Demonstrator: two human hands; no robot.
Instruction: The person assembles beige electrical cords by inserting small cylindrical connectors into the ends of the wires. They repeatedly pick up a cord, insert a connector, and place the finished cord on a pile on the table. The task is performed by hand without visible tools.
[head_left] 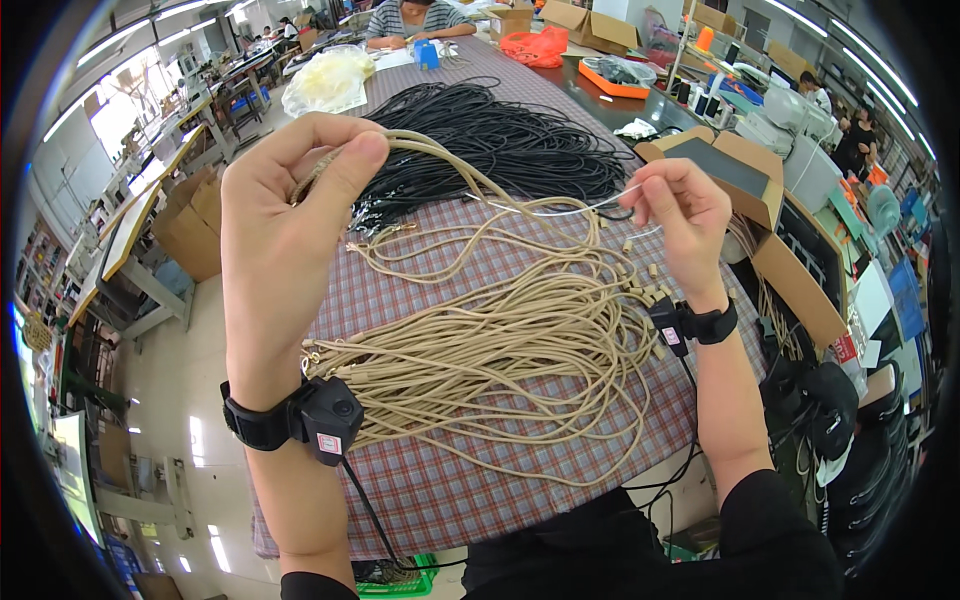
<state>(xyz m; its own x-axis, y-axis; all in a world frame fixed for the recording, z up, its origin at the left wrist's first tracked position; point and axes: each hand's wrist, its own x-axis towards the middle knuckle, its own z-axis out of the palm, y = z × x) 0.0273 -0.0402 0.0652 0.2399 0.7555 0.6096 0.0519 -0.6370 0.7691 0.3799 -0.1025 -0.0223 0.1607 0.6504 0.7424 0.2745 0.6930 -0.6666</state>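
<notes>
Raised at the left, my left hand [290, 200] is closed on a looped bundle of tan cords [440, 150], pinched between thumb and fingers. The cords arch to the right and hang toward the table. At the right, my right hand [682, 220] pinches a thin white string [560, 213] between thumb and fingertips. That string stretches leftward to the hanging tan cords; whether it is tied there is too small to tell. Below both hands lies a pile of tan cords [500, 350] with metal clasps at its left end. A heap of black cords [490, 145] lies beyond.
A checked cloth [530, 475] covers the table. At right stands an open cardboard box [720, 175], with an orange tray [615, 78] farther back. A pale plastic bag [328, 80] lies far left; a person [415, 18] sits across. Cables hang from my wrist devices.
</notes>
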